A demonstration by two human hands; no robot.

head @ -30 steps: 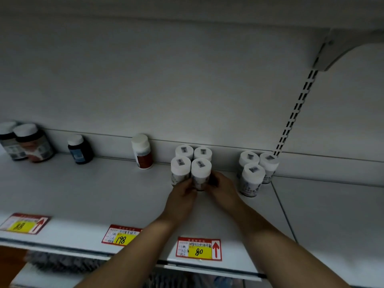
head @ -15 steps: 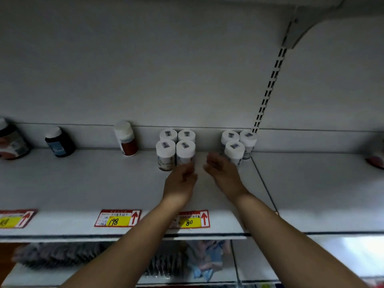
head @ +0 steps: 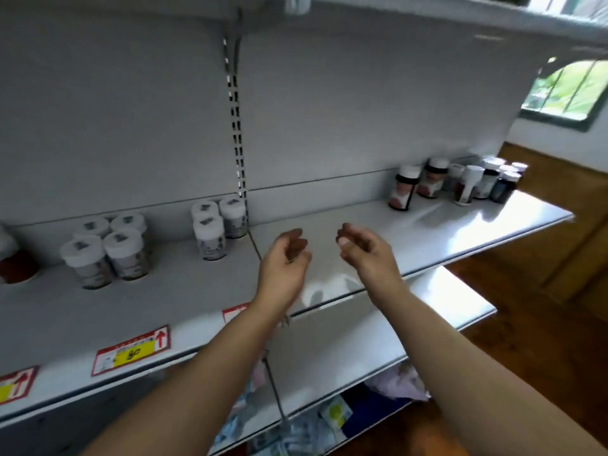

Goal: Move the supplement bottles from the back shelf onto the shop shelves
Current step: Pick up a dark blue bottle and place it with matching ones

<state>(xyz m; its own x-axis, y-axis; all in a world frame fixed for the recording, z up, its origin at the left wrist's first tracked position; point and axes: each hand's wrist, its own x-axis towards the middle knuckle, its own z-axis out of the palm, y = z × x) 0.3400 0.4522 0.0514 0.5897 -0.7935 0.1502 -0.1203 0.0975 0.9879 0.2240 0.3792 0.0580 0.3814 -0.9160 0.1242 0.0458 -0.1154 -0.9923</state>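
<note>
Empty grips (head: 285, 261) (head: 367, 251); price tag (head: 132, 351) "80"

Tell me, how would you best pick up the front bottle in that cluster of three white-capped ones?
Grip the front bottle around its white cap or upper body, coming from the front, the open aisle side. It stands upright with two bottles close behind it, so only the front and sides are free. Both hands, left hand and right hand, are empty.

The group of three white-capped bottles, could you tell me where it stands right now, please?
In the head view, the group of three white-capped bottles stands left of centre at the back of the shelf, beside the slotted upright, right of the group of four.
</note>
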